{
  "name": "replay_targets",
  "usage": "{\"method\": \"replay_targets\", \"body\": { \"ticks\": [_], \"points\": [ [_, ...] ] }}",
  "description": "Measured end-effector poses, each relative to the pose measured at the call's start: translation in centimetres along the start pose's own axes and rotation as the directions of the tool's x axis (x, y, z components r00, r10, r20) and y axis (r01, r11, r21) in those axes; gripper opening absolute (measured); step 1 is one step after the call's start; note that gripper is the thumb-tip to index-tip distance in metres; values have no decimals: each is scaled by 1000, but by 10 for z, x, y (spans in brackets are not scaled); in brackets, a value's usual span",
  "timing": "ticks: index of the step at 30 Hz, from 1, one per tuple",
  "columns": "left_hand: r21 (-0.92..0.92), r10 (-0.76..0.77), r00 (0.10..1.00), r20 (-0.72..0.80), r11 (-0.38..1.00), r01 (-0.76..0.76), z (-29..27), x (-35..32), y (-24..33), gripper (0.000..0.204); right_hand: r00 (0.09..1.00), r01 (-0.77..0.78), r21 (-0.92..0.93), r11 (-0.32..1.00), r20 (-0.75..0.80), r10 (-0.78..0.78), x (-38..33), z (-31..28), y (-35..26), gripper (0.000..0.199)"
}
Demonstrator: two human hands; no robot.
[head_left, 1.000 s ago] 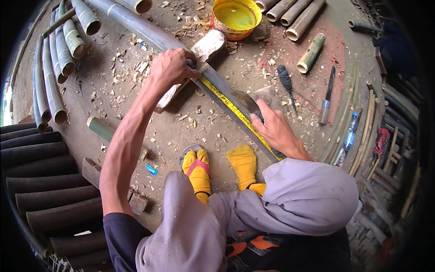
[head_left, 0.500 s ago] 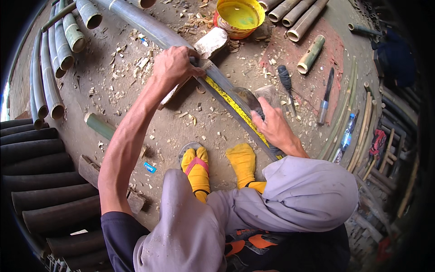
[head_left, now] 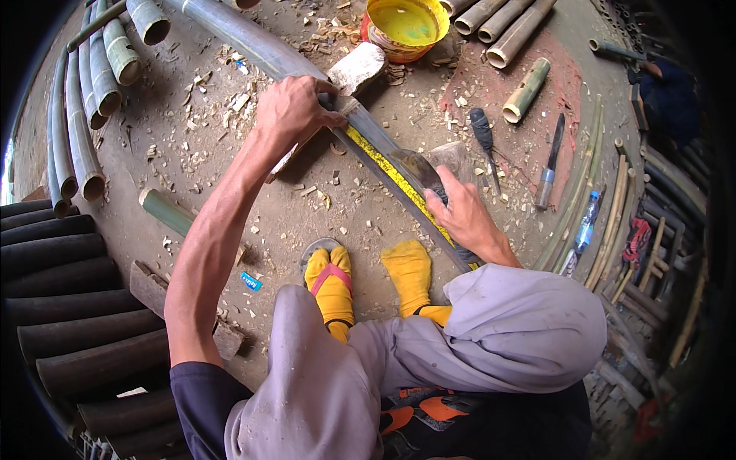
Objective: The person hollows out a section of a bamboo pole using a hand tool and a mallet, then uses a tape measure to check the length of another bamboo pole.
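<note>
A long grey-green bamboo pole (head_left: 253,47) runs from the upper left down toward my right knee. A yellow tape measure strip (head_left: 391,172) lies stretched along it. My left hand (head_left: 295,111) grips the pole where it rests on a pale wooden block (head_left: 356,67), fingers curled around it. Lower down the pole, my right hand (head_left: 460,215) presses on the tape, beside a curved metal blade (head_left: 418,165). My feet in yellow socks (head_left: 410,272) sit just below the pole.
A yellow bucket (head_left: 405,27) stands at the top. Cut bamboo tubes (head_left: 84,100) lie at the upper left, dark stacked poles (head_left: 69,307) at the left. A screwdriver (head_left: 484,134), a knife (head_left: 548,165), a short bamboo piece (head_left: 525,90) and thin strips (head_left: 590,192) lie at the right.
Both hands keep their places on the pole and tape. My right hand has shifted very slightly along the pole; the view has tilted a little.
</note>
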State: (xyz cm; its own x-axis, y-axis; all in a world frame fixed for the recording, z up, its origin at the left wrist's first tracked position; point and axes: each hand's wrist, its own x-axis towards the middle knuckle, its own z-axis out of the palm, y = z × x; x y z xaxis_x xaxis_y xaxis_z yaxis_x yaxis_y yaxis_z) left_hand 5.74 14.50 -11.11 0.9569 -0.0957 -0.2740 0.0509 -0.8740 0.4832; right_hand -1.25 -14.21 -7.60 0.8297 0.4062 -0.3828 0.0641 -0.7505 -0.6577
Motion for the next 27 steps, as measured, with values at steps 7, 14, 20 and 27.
{"method": "replay_targets", "body": {
  "ticks": [7, 14, 20, 27],
  "points": [
    [14, 0, 1000, -4, 1000, 0, -2, -2, 2, 52, 1000, 10, 12, 1000, 0, -10, 1, 2, 0, 27],
    [26, 9, 1000, -10, 1000, -8, 0, -1, -1, 52, 999, -7, 38, 999, 45, 5, 2, 0, -6, 20],
    [6, -2, 1000, -4, 1000, 2, 1, 0, -2, 50, 999, -1, 11, 1000, 44, 1, 3, -1, -8, 21],
    [12, -11, 998, 63, 1000, 11, -8, 1, 3, 47, 867, -313, -55, 948, -425, 261, 1, -39, 61, 20]
  ]
}}
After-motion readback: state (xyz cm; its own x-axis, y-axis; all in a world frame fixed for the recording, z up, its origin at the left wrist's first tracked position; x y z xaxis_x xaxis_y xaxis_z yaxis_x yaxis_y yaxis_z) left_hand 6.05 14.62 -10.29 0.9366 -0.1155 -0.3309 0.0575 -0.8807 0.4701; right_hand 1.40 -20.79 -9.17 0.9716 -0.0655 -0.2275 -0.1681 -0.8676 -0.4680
